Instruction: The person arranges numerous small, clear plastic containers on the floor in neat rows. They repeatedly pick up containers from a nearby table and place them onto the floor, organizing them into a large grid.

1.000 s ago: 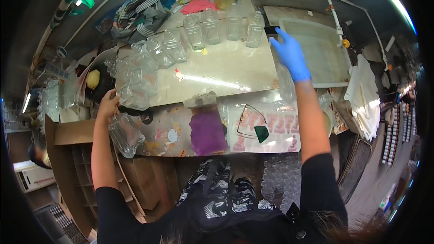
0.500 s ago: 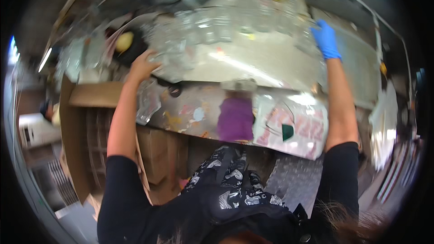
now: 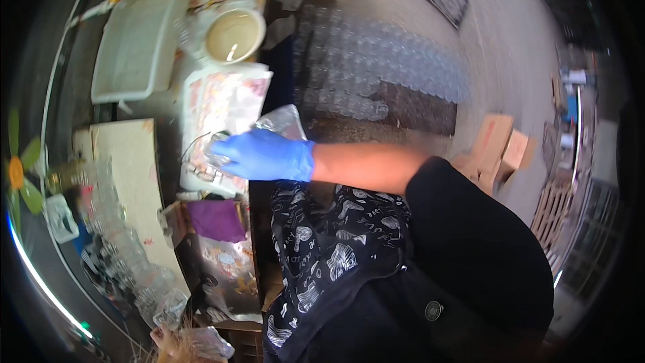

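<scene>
My right hand (image 3: 265, 154), in a blue glove, reaches leftward over the near edge of the workbench. Its fingers are curled round a clear jar (image 3: 218, 156), mostly covered by the glove. Just beyond the wrist shows a shiny see-through piece (image 3: 287, 121); whether it belongs to the same jar I cannot tell. Beneath the hand lies a white sheet with pink print (image 3: 225, 101), with a thin dark loop on it. A purple cloth (image 3: 216, 220) hangs beside it. My left hand does not show; hair blurs the lower left corner.
Clear jars (image 3: 124, 238) line a pale board (image 3: 131, 181) at left. A cream bowl (image 3: 235, 35) and a white tub (image 3: 134, 40) stand farther off. Rows of clear containers (image 3: 376, 54) cover a mat on the floor at right. Cardboard boxes (image 3: 492, 141) lie beyond.
The view has swung to the right, bringing the floor with its rows of containers in. My right hand has left the jar row and come over the printed sheet. My left hand has gone out of view.
</scene>
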Demonstrator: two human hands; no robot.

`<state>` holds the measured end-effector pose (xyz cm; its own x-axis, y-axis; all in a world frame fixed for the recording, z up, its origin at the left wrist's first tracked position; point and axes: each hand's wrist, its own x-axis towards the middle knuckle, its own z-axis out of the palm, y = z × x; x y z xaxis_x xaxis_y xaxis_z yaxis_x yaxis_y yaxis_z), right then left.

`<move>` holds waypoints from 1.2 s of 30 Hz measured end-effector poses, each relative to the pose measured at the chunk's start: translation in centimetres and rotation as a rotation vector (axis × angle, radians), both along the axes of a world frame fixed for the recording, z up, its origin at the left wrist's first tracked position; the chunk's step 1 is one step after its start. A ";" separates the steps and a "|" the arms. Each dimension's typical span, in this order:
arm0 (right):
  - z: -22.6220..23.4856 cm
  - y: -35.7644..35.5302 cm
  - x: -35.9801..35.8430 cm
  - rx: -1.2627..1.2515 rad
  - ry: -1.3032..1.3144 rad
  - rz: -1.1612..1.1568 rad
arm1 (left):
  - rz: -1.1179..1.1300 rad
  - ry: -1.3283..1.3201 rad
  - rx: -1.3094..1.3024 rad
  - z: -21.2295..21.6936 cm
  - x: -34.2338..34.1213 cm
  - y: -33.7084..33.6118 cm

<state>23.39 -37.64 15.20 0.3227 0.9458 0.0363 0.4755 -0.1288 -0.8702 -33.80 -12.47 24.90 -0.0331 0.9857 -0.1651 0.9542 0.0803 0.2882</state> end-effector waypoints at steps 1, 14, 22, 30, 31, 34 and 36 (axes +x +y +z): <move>0.0 -4.2 0.5 -0.054 -0.030 -0.086 | -0.009 0.137 -0.045 3.7 5.5 -2.2; -9.3 -55.9 7.7 -0.227 -0.035 -1.002 | -0.721 -0.127 -0.353 -6.0 45.8 -32.0; -18.6 -75.0 11.3 -0.376 0.028 -1.359 | -1.260 -0.199 -0.535 -19.1 67.0 -55.6; -28.6 -89.8 15.6 -0.417 0.076 -1.625 | -1.631 -0.155 -0.615 -33.0 75.9 -79.3; -30.3 -91.7 16.6 -0.420 0.065 -1.638 | -1.637 -0.185 -0.618 -35.0 76.6 -82.0; -36.7 -96.9 19.1 -0.445 0.107 -1.660 | -1.640 -0.130 -0.627 -41.4 77.7 -88.8; -40.7 -99.7 20.5 -0.429 0.132 -1.672 | -1.632 -0.113 -0.656 -45.9 77.8 -92.7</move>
